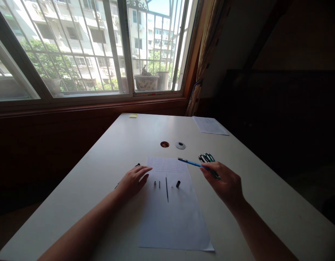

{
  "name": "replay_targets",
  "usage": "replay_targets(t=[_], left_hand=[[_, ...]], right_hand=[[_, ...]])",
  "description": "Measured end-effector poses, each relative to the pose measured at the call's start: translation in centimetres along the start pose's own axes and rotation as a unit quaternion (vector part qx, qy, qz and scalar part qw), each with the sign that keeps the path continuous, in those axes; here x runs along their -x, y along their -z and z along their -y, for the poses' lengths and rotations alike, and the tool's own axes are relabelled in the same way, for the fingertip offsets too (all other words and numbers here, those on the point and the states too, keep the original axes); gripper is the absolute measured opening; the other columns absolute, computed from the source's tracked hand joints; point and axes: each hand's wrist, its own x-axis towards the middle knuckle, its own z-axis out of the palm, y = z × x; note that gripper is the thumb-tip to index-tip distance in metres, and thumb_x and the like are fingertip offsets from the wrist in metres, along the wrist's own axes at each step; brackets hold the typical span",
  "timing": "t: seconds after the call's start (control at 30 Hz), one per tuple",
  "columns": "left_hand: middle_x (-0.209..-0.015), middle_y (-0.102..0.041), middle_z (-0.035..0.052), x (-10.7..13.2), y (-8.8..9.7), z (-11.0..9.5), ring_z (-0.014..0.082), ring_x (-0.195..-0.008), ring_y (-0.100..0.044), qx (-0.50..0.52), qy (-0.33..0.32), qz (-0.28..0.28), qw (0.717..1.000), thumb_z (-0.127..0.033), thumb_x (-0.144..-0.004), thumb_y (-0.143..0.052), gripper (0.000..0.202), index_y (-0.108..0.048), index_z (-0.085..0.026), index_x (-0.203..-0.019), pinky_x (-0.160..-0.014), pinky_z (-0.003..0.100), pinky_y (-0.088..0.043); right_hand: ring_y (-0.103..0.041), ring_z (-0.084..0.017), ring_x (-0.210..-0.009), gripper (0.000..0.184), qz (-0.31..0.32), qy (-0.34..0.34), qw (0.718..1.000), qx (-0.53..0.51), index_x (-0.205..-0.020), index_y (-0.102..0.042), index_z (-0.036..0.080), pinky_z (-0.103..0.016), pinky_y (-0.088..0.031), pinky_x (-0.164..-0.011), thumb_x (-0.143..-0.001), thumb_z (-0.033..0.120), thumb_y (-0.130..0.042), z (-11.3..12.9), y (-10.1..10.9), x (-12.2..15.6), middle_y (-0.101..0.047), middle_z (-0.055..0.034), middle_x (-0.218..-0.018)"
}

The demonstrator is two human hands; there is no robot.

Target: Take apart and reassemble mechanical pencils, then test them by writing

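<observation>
My right hand (224, 183) is closed on a blue pen (189, 163), held above the table with its tip pointing left over a sheet of paper (172, 217). My left hand (134, 179) lies flat and open at the sheet's left edge, partly over a dark pen (137, 165). On the sheet lie small pen parts: a thin black refill (166, 188), a short dark cap piece (178, 183) and two tiny pieces (156, 183). A bunch of pens (207, 157) lies just beyond my right hand.
The white table (115, 145) has a round cable hole (164, 144) with its grey cover (180, 145) beside it. A second sheet (210, 125) lies at the far right, a yellow sticky note (133, 116) at the far edge. A window stands behind.
</observation>
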Motion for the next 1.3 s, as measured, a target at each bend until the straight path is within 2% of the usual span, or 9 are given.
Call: replay_targets(t=[0.17, 0.37, 0.53, 0.67, 0.77, 1.0, 1.3], left_hand=[[-0.124, -0.064, 0.0096, 0.2, -0.1, 0.2, 0.0235, -0.112, -0.061, -0.039, -0.028, 0.047, 0.998, -0.017, -0.096, -0.046, 0.036, -0.055, -0.020, -0.130, -0.094, 0.042, -0.054], [-0.126, -0.063, 0.0092, 0.1, -0.1, -0.1, 0.0230, -0.117, -0.059, -0.065, -0.049, 0.064, 0.995, -0.017, -0.095, -0.047, 0.035, -0.057, -0.020, -0.129, -0.099, 0.042, -0.053], [-0.127, -0.063, 0.0098, 0.2, -0.2, -0.1, 0.0240, -0.119, -0.058, -0.078, -0.044, 0.086, 0.992, -0.019, -0.096, -0.047, 0.033, -0.059, -0.019, -0.127, -0.100, 0.043, -0.053], [-0.128, -0.062, 0.0105, 0.2, -0.2, -0.2, 0.0244, -0.120, -0.056, -0.073, -0.039, 0.098, 0.992, -0.019, -0.097, -0.046, 0.031, -0.060, -0.018, -0.125, -0.100, 0.042, -0.052], [-0.126, -0.063, 0.0109, 0.2, -0.3, -0.2, 0.0244, -0.120, -0.057, -0.060, -0.044, 0.095, 0.993, -0.020, -0.097, -0.046, 0.030, -0.061, -0.019, -0.123, -0.099, 0.043, -0.053], [-0.121, -0.064, 0.0105, 0.0, -0.3, -0.2, 0.0246, -0.117, -0.058, -0.047, -0.053, 0.093, 0.993, -0.019, -0.097, -0.046, 0.029, -0.062, -0.019, -0.122, -0.099, 0.042, -0.053], [-0.120, -0.065, 0.0099, -0.2, 0.0, -0.7, 0.0241, -0.116, -0.058, -0.059, -0.051, 0.094, 0.993, -0.018, -0.096, -0.048, 0.028, -0.063, -0.019, -0.120, -0.098, 0.042, -0.052]], right_hand=[[-0.068, -0.017, -0.083, 0.018, 0.074, 0.064, 0.995, -0.006, -0.107, -0.064, 0.021, -0.031, -0.057, -0.077, -0.090, 0.015, -0.064, -0.2, 0.1, 1.7, -0.070, -0.0037, -0.089], [-0.063, -0.017, -0.079, 0.022, 0.161, 0.097, 0.982, -0.010, -0.109, -0.062, 0.019, -0.032, -0.054, -0.074, -0.091, 0.007, -0.060, 0.2, -0.4, 4.9, -0.067, -0.0051, -0.087], [-0.061, -0.019, -0.081, 0.021, 0.250, 0.122, 0.960, -0.027, -0.111, -0.063, 0.018, -0.033, -0.052, -0.070, -0.093, 0.010, -0.055, 0.9, -1.2, 6.1, -0.067, -0.0072, -0.092], [-0.060, -0.020, -0.084, 0.021, 0.299, 0.115, 0.945, -0.065, -0.113, -0.064, 0.018, -0.034, -0.053, -0.069, -0.093, 0.021, -0.060, 1.1, -1.5, 6.4, -0.067, -0.0078, -0.096], [-0.061, -0.021, -0.084, 0.024, 0.310, 0.087, 0.943, -0.084, -0.115, -0.064, 0.019, -0.035, -0.054, -0.068, -0.093, 0.027, -0.061, 1.1, -1.3, 6.3, -0.067, -0.0083, -0.096], [-0.062, -0.022, -0.090, 0.027, 0.298, 0.030, 0.949, -0.099, -0.119, -0.062, 0.020, -0.037, -0.057, -0.077, -0.094, 0.018, -0.054, 1.0, -1.4, 5.9, -0.065, -0.0095, -0.101], [-0.063, -0.021, -0.089, 0.027, 0.280, -0.006, 0.953, -0.119, -0.117, -0.063, 0.021, -0.036, -0.057, -0.078, -0.093, 0.014, -0.052, 0.6, -1.7, 5.9, -0.063, -0.0092, -0.099]])
